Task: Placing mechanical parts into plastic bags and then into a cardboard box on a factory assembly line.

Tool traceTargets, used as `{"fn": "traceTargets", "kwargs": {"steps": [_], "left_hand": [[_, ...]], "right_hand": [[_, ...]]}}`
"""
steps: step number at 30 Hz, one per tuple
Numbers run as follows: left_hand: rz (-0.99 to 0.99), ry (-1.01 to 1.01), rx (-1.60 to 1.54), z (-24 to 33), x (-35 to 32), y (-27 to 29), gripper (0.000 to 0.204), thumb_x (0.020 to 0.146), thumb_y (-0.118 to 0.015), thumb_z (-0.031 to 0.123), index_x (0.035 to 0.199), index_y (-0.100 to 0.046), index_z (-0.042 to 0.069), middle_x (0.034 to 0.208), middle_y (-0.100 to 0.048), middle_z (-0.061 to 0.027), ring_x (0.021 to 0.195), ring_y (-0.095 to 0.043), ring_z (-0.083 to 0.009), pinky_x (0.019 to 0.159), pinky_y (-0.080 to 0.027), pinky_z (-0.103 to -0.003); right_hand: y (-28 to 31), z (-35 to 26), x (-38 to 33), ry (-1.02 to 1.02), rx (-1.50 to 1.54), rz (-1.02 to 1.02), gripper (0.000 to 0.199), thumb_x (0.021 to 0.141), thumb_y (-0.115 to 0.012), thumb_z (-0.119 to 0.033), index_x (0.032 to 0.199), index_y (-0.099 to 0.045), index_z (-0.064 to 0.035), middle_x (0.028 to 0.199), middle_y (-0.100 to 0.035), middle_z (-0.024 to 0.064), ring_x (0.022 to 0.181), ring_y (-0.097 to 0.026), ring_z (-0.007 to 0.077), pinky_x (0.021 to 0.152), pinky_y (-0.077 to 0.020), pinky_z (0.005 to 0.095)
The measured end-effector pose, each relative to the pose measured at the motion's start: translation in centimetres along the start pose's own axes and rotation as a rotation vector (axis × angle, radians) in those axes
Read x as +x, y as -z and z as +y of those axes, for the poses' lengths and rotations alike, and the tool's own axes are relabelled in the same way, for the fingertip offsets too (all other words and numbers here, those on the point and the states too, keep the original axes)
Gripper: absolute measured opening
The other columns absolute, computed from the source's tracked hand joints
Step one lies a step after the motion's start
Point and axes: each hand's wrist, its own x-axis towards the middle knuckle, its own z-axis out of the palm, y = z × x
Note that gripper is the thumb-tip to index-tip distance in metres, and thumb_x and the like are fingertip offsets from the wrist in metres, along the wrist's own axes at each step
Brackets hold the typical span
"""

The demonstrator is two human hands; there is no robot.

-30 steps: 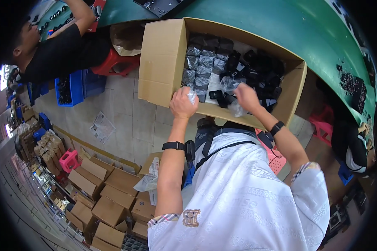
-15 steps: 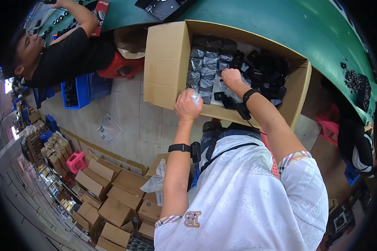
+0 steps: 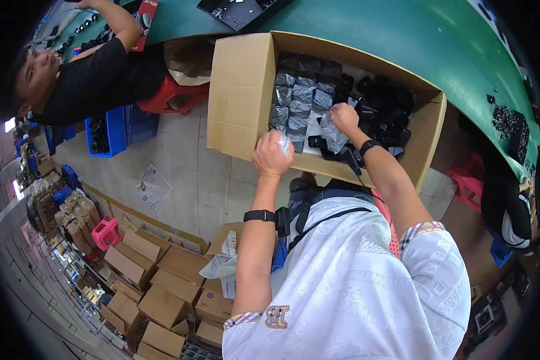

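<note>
My left hand (image 3: 272, 155) is closed at the near left edge of a large cardboard box (image 3: 240, 93), with crumpled clear plastic (image 3: 283, 143) bunched in its fingers. Inside the box, my right hand (image 3: 344, 119) pinches a clear plastic bag (image 3: 332, 135) that hangs below the fingers; whether it contains anything is unclear. Rows of black blocks wrapped in clear plastic (image 3: 299, 109) fill the box's left part, just left of the right hand. Loose black parts (image 3: 387, 105) lie heaped on the right. Another small black part (image 3: 314, 141) is below the bag.
A green table (image 3: 366, 27) runs behind the box, bearing a black tray (image 3: 237, 13). At left, a co-worker (image 3: 87, 84) sits on a red stool (image 3: 173, 99) beside blue bins (image 3: 108, 132). Several cardboard cartons (image 3: 168, 294) stand at lower left. Another person (image 3: 504, 207) is at far right.
My right hand has shifted slightly right and toward me, drawing the plastic bag with it. The left hand stays almost in place at the box edge.
</note>
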Motion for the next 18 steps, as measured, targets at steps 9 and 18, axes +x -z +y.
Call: {"fn": "traceTargets", "kwargs": {"steps": [9,18], "left_hand": [[0.021,0.005,0.01,0.0,-0.1,0.4,0.025,0.076,-0.068,0.026,0.095,-0.063,0.009,0.089,-0.062,-0.0127,0.082,-0.061,-0.0358,0.071,-0.05,-0.046],[0.006,-0.001,0.04,0.1,-0.1,0.4,0.024,0.076,-0.068,0.026,0.094,-0.063,0.011,0.087,-0.062,-0.0116,0.08,-0.062,-0.0352,0.069,-0.05,-0.046]], "right_hand": [[6.6,-0.8,-6.5,0.369,0.356,0.322,0.018,0.078,-0.061,-0.016,0.081,-0.064,0.0015,0.077,-0.064,0.0126,0.073,-0.064,0.0334,0.072,-0.052,0.0386],[7.4,-0.3,2.0,0.156,0.367,0.106,0.026,0.08,-0.066,-0.025,0.084,-0.064,0.0,0.09,-0.071,0.0165,0.08,-0.067,0.0232,0.073,-0.0519,0.0339]]}}
